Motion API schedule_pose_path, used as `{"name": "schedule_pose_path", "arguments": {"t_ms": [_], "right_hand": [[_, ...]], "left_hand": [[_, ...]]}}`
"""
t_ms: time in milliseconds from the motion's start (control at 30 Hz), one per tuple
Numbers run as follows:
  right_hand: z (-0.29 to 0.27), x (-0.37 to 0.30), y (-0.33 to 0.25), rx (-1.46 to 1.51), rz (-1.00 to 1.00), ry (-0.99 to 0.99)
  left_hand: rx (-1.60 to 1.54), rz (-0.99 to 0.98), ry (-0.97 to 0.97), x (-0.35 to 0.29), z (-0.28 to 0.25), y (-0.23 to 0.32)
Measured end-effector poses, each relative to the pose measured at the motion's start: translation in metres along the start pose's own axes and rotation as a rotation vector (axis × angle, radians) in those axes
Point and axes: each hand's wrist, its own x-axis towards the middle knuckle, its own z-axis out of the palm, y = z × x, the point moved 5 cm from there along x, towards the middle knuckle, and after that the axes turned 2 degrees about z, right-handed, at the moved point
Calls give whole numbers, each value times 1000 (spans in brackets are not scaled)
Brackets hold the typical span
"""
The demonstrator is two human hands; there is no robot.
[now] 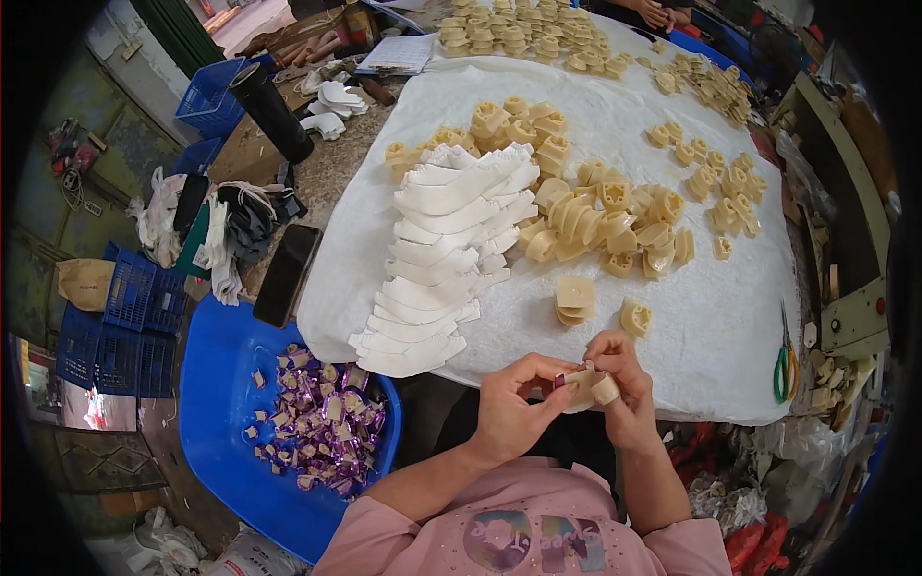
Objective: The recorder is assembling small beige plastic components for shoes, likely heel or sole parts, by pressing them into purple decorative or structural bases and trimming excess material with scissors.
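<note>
Cream curled pc [603, 389] | in L hand [514, 405], R hand [627, 380] | wht ovrlpg strips [432, 250]

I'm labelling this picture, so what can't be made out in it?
Head view:
Inside the left hand: hidden by its back.
Floor of the blue tub: largely covered by purple pieces.
How many white pieces: overlaps hide some.
Co-worker: mostly cut off by top edge.

1. A broad table [740, 360] is draped in white.
2. Bright light shows at an opening [254, 27] beside a dark green curtain [178, 38].
3. A pale wall section [125, 43] meets worn greenish panels [130, 158] at left.
</note>
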Motion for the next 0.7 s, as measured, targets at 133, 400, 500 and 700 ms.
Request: {"name": "schedule_pose_path", "arguments": {"t_ms": [133,400,500,700], "right_hand": [[2,-1,-4,-145,-76,127],[10,1,-23,-502,-220,204],[6,-6,-19,-423,-215,223],[-4,4,-9,181,128,0]], "left_hand": [[-11,2,9,2,-1,1],[311,155,-19,2,4,25],[519,407,9,5,7,44],[558,558,-82,-1,-3,43]]}}
